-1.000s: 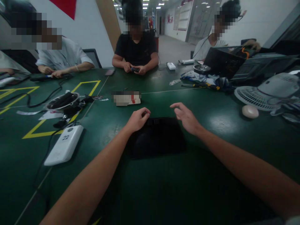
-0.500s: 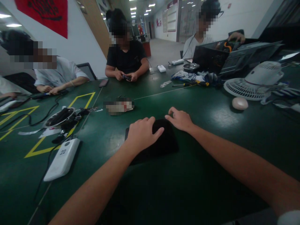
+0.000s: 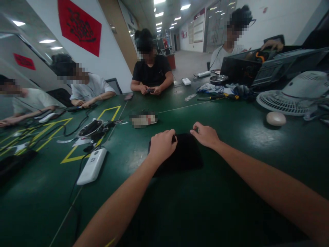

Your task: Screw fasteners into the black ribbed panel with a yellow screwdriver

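Mid-frame, the black mat [image 3: 189, 155] is seemingly being adjusted, grip by the left hand [image 3: 163, 145] untellable, the right hand [image 3: 206, 136] unclenched, and steadying is presumably called for next.

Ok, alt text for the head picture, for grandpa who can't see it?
A left hand is over a flat black object on a green table; the right hand is near the object's far right corner. Other people sit farther back.

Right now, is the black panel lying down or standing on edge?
Lying down: the black panel shows its broad face on the table.
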Available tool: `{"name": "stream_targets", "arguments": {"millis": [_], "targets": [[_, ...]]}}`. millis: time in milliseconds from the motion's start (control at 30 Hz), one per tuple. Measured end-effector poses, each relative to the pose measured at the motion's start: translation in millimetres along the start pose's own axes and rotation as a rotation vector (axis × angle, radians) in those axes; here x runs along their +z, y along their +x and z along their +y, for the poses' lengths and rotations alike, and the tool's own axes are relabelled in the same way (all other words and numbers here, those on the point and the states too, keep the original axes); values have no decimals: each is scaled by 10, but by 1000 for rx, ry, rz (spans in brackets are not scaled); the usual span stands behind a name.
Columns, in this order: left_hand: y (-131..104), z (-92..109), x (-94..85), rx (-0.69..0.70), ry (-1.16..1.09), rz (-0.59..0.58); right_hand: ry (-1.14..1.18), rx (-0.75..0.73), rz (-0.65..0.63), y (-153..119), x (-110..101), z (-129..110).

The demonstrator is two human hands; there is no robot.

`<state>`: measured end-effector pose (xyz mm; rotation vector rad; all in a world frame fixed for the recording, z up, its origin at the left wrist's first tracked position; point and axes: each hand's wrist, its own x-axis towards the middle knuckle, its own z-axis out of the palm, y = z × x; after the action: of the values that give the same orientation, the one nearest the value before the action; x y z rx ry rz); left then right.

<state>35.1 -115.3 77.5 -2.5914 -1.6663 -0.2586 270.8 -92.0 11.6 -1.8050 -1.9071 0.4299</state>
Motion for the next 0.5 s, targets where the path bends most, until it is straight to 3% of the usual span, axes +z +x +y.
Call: {"name": "stream_targets", "arguments": {"millis": [200,367,500], "targets": [[-6,-102,-27,-84,-141,145,-3,22,59,-6,3,19],[96,-262,-86,-306,-450,483,-28,9,68,-54,36,-32],[280,-259,70,-350,-887,730,-28,-75,92,-185,126,-216]]}}
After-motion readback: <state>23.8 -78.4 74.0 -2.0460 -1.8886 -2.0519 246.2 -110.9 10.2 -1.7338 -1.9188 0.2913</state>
